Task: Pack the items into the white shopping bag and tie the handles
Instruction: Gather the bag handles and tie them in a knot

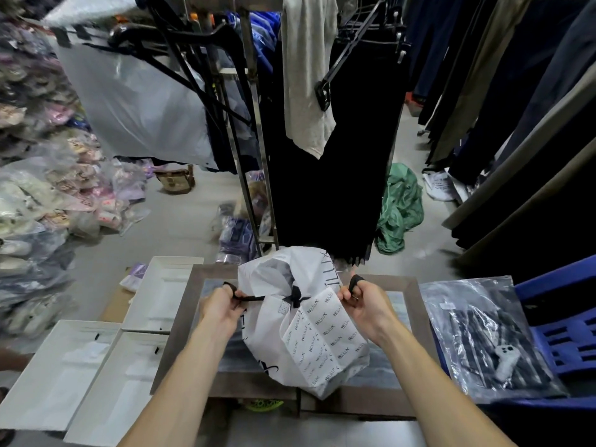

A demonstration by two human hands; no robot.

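The white shopping bag [300, 321], printed with small black logos, lies bulging on a small brown table [180, 324]. Its contents are hidden. A black knot [295, 296] of its ribbon handles sits at the bag's top middle. My left hand [219, 309] grips the left black handle end, stretched taut to the knot. On the bag's right side my right hand [362, 303] pinches the other handle end, a black loop showing over its fingers.
Flat white bags [96, 375] lie left of the table. A clear packet with dark clothing [483, 337] rests on a blue plastic chair [567, 330] at the right. Behind the table stand a metal clothes rack [258, 188], hanging dark garments, a green cloth [400, 208] and piled packets.
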